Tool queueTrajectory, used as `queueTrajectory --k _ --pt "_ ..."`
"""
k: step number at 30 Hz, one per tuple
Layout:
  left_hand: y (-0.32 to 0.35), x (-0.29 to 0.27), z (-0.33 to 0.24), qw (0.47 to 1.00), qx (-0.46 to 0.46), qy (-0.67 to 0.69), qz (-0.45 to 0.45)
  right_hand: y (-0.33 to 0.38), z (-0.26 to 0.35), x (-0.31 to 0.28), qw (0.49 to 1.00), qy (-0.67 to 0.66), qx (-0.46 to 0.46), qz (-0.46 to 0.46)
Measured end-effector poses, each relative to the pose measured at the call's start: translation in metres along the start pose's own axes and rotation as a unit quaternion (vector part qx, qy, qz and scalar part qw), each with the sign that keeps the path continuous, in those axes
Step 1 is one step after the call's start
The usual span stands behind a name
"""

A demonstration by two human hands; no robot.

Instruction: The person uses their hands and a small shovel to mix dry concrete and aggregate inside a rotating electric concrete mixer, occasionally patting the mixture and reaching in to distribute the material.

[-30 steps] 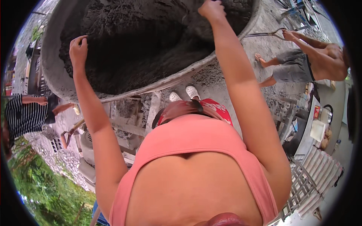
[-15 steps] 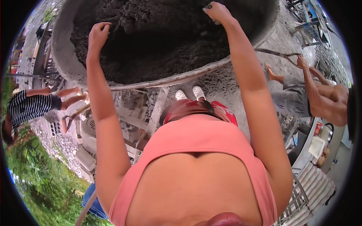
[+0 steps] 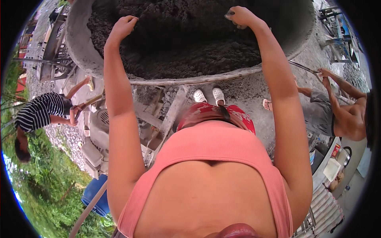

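A large round tub [image 3: 85,55] with a cement-crusted rim stands in front of me, holding dark grey, lumpy mix [image 3: 190,59]. My left hand [image 3: 124,28] hangs over its left part with curled fingers. Over the right part is my right hand [image 3: 243,17], also closed, with grey smears on the fingertips. Whether either hand holds anything is too small to make out. Both arms reach forward, and the hands appear above the mix; contact with it cannot be told.
At the left, a person in a striped shirt [image 3: 39,111] grips a shovel handle [image 3: 93,100]. A bare-backed person [image 3: 349,119] at the right holds a long-handled tool [image 3: 303,67]. Beside the tub are a grey motor housing [image 3: 99,121], wooden beams [image 3: 174,107] and a blue drum [image 3: 96,194].
The view has shifted, moving the tub and my arms rightward in the picture. My hands stay curled over the mix. The person at the left now bends and has taken hold of the shovel handle.
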State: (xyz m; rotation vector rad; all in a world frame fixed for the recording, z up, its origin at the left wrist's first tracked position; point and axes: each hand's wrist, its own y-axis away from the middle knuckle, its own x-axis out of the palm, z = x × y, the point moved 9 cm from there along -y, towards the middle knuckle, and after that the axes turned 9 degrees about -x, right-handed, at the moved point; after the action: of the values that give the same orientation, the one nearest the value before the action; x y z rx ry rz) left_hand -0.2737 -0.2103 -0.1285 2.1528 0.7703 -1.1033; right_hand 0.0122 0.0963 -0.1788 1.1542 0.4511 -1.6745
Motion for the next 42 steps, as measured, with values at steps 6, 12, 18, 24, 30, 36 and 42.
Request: queueTrajectory --k 6,12,18,24,30,36,42 --pt "0.015 0.045 0.009 0.975 -0.095 -0.063 0.19 0.002 -0.002 0.009 0.993 -0.081 0.006 0.089" --pt "0.011 0.047 -0.004 0.98 -0.024 -0.107 0.164 0.01 0.015 0.003 0.992 -0.055 0.026 0.114" --pt "0.011 0.057 -0.023 0.977 0.005 -0.099 0.19 -0.003 -0.044 0.031 0.972 -0.114 0.103 0.179" --pt "0.011 0.056 0.0 0.98 -0.022 -0.119 0.155 -0.008 -0.018 0.02 0.996 0.053 -0.003 0.065" --pt "-0.005 0.071 -0.019 0.97 0.004 -0.165 0.181 -0.018 -0.025 0.023 0.97 0.096 -0.209 0.078" --pt "-0.005 0.068 -0.015 0.972 -0.028 -0.149 0.178 0.014 0.046 0.003 0.996 -0.004 -0.07 0.052" --pt "0.007 0.072 -0.033 0.954 0.07 -0.23 0.18 0.031 0.086 0.023 0.977 0.018 -0.105 0.183"
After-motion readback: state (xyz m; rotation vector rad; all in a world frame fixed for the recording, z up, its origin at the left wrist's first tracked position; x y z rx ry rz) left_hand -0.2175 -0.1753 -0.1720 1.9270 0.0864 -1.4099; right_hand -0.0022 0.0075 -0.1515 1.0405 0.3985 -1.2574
